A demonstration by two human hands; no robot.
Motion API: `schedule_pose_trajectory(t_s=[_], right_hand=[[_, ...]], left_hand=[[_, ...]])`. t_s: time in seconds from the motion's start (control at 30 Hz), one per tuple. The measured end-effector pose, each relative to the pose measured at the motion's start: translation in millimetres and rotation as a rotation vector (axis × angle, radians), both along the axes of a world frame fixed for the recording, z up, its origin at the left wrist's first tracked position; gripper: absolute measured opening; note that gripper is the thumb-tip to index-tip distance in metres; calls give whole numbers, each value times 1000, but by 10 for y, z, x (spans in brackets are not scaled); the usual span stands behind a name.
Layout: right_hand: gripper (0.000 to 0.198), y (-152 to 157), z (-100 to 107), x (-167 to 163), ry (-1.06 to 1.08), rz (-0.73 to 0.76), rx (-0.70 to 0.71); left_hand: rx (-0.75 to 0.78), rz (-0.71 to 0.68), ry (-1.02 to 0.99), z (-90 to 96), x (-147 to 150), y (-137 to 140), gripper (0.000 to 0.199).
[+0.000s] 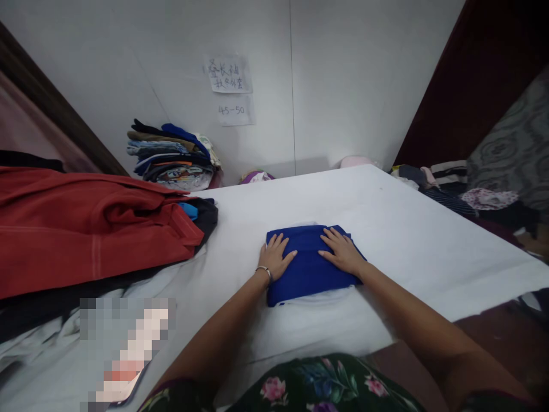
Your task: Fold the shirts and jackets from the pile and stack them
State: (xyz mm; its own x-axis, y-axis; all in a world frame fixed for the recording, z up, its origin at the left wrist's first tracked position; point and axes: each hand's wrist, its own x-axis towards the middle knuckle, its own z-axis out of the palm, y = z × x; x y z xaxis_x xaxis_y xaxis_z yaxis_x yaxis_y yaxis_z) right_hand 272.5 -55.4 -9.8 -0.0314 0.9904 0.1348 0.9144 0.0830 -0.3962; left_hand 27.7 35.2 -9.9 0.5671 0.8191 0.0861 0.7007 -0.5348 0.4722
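A folded blue garment [306,257] lies in a flat rectangle on the white-covered table [412,240] in front of me. On its left side my left hand [277,256] rests flat with the fingers spread; a bracelet circles that wrist. My right hand [342,252] presses flat on the upper right part of the garment, its fingers stretched out. A bit of white cloth shows along the garment's near edge. Neither hand grips the fabric.
To the left, a red garment [98,229] lies spread over dark clothes. A stack of folded clothes [171,154] stands against the wall behind. More clothes [450,189] lie beyond the table's right edge. Two paper notes [231,74] hang on the wall. A blurred-out patch covers the lower left.
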Motion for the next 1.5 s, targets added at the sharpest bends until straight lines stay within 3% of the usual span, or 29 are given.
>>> schedule_pose_trajectory(t_s=[0.1, 0.17, 0.27, 0.37, 0.5, 0.67, 0.87, 1.1, 1.3, 1.5], right_hand=[[60, -79, 18, 105, 182, -43, 87], [60, -213, -6, 206, 271, -135, 180], [62, -492, -97, 351, 444, -305, 204], [71, -762, -184, 401, 754, -482, 93], [82, -965, -177, 300, 1068, -518, 64], [81, -1042, -91, 133, 1210, -559, 119], [77, -1224, -48, -22, 1446, -645, 191], [59, -1525, 74, -223, 1830, -643, 120], [19, -1688, 140, -441, 2011, -505, -175], [27, -1575, 136, -789, 2181, -329, -433]], left_hand=[[-28, 81, -232, -3, -72, 4, 53], [-102, 226, -425, 4, -155, -24, 54], [-376, 470, -639, 39, -302, -102, 60], [-650, 606, -754, 111, -408, -196, 64], [-996, 554, -782, 253, -416, -299, 54], [-1334, 466, -819, 350, -299, -393, 46], [-1331, 485, -918, 378, -204, -474, 38], [-1396, 529, -940, 528, -169, -481, 35], [-1407, 460, -1013, 553, -151, -404, 37], [-1367, 487, -1027, 678, -82, -419, 33]])
